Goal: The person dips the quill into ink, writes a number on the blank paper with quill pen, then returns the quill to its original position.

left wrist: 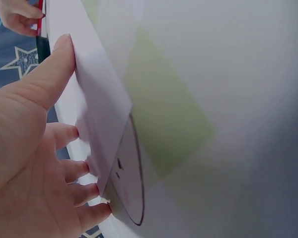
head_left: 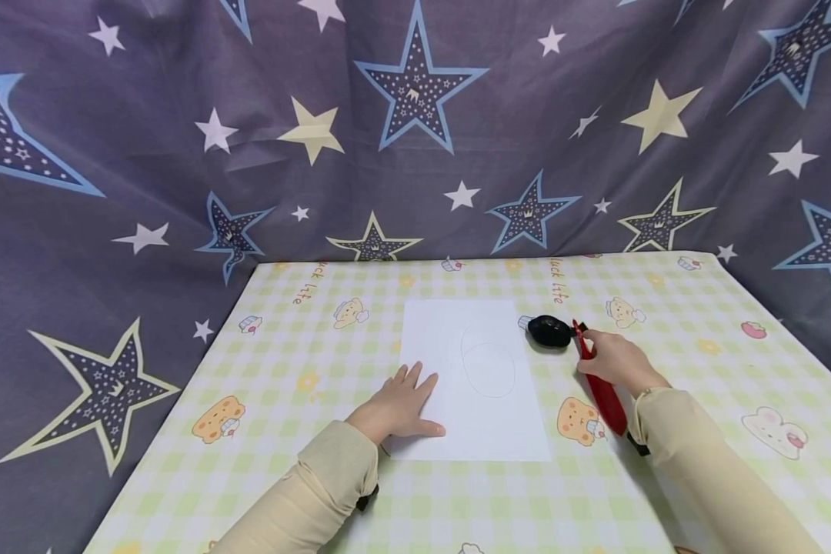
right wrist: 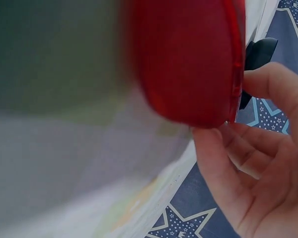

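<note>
A white sheet of paper (head_left: 478, 431) lies on the table, with a faint drawn line shaped like a 6 on it. My left hand (head_left: 400, 404) rests on the paper's left side with fingers spread. To the right of the paper, my right hand (head_left: 619, 360) pinches the edge of a slim red case (head_left: 605, 404), which looks like a zipped pencil case. Its rounded end and seam fill much of the right wrist view, the red case (right wrist: 193, 59) there being close to the camera. A glossy black rounded object (head_left: 548, 332) sits just left of the right hand; its kind is unclear.
A green-and-white checked tablecloth (head_left: 284, 438) with cartoon prints covers the table. Behind and beside it hangs a dark curtain (head_left: 415, 192) patterned with stars. Dark straps or devices show under both wrists.
</note>
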Demonstrator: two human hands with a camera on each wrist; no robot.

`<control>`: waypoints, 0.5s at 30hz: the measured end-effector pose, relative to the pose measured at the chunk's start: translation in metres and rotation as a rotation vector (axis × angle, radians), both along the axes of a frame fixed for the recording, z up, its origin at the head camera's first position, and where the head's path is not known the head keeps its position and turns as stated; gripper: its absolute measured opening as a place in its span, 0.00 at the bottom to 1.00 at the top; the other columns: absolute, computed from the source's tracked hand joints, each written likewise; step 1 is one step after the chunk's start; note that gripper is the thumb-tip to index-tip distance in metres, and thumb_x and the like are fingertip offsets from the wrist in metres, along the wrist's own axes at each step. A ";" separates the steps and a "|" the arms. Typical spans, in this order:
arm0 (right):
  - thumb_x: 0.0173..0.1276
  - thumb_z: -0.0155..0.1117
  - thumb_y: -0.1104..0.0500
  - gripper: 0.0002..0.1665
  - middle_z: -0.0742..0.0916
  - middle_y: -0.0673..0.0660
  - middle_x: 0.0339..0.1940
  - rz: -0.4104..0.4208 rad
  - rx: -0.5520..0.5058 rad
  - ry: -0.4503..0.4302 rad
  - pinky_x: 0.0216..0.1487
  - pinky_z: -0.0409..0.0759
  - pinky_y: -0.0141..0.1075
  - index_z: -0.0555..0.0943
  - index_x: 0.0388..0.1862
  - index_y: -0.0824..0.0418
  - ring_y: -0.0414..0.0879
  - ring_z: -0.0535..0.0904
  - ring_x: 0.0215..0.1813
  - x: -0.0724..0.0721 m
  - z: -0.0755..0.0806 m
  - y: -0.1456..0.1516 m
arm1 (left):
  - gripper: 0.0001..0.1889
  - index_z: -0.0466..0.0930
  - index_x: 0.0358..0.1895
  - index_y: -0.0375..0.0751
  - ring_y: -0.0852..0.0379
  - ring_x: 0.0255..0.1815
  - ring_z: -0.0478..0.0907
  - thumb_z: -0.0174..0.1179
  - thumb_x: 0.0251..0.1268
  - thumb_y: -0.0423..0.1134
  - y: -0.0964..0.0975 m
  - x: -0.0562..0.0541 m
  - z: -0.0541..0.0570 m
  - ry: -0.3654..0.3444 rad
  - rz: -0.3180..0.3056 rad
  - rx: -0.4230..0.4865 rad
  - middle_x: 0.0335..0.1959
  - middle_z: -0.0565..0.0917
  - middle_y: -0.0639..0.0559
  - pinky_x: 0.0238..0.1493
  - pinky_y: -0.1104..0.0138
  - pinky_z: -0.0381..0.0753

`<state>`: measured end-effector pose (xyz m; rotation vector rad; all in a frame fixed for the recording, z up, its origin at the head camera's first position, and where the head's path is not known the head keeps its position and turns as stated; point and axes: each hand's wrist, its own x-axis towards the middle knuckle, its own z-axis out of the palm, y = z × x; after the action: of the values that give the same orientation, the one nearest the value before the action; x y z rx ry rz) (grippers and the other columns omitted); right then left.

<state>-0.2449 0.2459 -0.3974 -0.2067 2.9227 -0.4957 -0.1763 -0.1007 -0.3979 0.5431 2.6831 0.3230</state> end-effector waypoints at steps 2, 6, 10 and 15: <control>0.54 0.64 0.59 0.36 0.80 0.60 0.30 -0.002 0.007 0.002 0.29 0.72 0.41 0.67 0.59 0.77 0.48 0.73 0.27 0.000 0.000 0.000 | 0.46 0.52 0.72 0.41 0.39 0.71 0.40 0.60 0.55 0.60 0.000 0.000 0.001 -0.010 -0.002 -0.006 0.72 0.46 0.37 0.66 0.50 0.47; 0.54 0.65 0.58 0.37 0.80 0.61 0.30 -0.013 0.015 -0.003 0.29 0.73 0.41 0.66 0.59 0.77 0.48 0.73 0.27 0.001 0.000 0.000 | 0.46 0.51 0.72 0.41 0.39 0.71 0.40 0.59 0.55 0.60 0.001 -0.001 0.003 -0.028 -0.003 -0.027 0.72 0.46 0.38 0.67 0.51 0.47; 0.55 0.65 0.58 0.37 0.80 0.61 0.31 -0.023 0.020 -0.016 0.30 0.73 0.41 0.66 0.60 0.77 0.48 0.73 0.28 0.001 0.001 -0.001 | 0.46 0.52 0.72 0.42 0.40 0.71 0.42 0.59 0.54 0.62 0.002 -0.003 0.006 -0.025 -0.002 -0.061 0.72 0.47 0.38 0.66 0.52 0.49; 0.55 0.64 0.58 0.37 0.81 0.62 0.32 -0.022 0.026 -0.016 0.31 0.73 0.43 0.65 0.60 0.77 0.49 0.73 0.29 0.002 0.002 -0.001 | 0.44 0.57 0.70 0.42 0.40 0.69 0.49 0.57 0.54 0.64 0.004 -0.008 0.007 0.021 -0.016 -0.092 0.70 0.54 0.38 0.63 0.51 0.57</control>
<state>-0.2430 0.2447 -0.3958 -0.1669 2.9168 -0.4608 -0.1846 -0.0970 -0.3912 0.5434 2.6968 0.1897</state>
